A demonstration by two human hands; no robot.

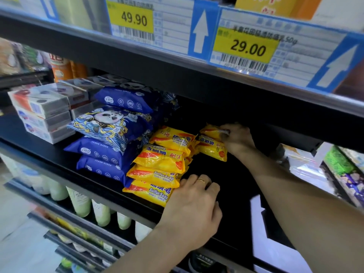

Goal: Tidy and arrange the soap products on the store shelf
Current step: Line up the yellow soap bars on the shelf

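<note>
1. Standing in a squared stack at the left end of the black shelf (59,156): white boxed soaps (42,113), edges lined up; done, by the look of it.
2. Piled just beside them: blue soap packs (110,133), several high, the panda-printed one tilted and overhanging its neighbours; probably due a small straightening.
3. Stacked next along: yellow soap packs (157,164), four showing at the front with more behind, labels facing different ways and edges stepped rather than flush; roughly gathered, not yet neat.
4. Resting knuckles-up on the shelf, touching the right side of that yellow stack: left hand (194,201), ring on one finger, fingers bent; whether anything is held under the palm, cannot tell. Seems to be steadying or nudging the stack.
5. Reaching deep under the upper shelf: right hand (237,139), fingers and thumb pinching the crimped top end of a loose yellow pack (213,143), which lies toward the back, apart from the front stack.
6. Judging overall: about midway, with the loose pack to join the yellow stack and bare shelf further right.
</note>
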